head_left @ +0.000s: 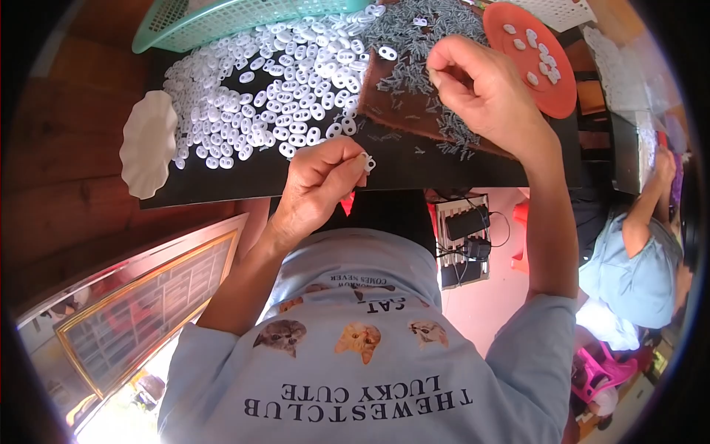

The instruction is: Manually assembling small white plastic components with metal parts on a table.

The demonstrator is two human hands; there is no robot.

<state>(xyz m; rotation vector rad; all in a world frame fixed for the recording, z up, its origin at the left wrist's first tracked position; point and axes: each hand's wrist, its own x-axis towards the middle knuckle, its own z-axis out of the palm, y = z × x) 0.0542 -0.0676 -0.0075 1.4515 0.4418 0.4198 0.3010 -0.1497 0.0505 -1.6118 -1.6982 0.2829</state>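
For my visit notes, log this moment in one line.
left hand: holds white piece; right hand: near grey parts, grip unclear; orange plate: white pieces

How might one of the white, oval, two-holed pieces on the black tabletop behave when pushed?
A white, oval, two-holed piece lying flat would likely slide rather than roll. Small compared with the left hand, it is probably light. Its unbent outline suggests stiffness.

1. Light-blue T-shirt (325, 370); loose left sleeve (196, 377) and right sleeve (534, 355), both short, ending near the elbows.
2. Dark block lettering (359, 399), two rows across the chest.
3. Three cat-face prints (357, 340) in a row: grey, orange, pale with brown.
4. Smaller dark lettering (360, 280) toward the hem (370, 234).
5. Bare forearms (248, 285), left hand (319, 181) and right hand (481, 92).
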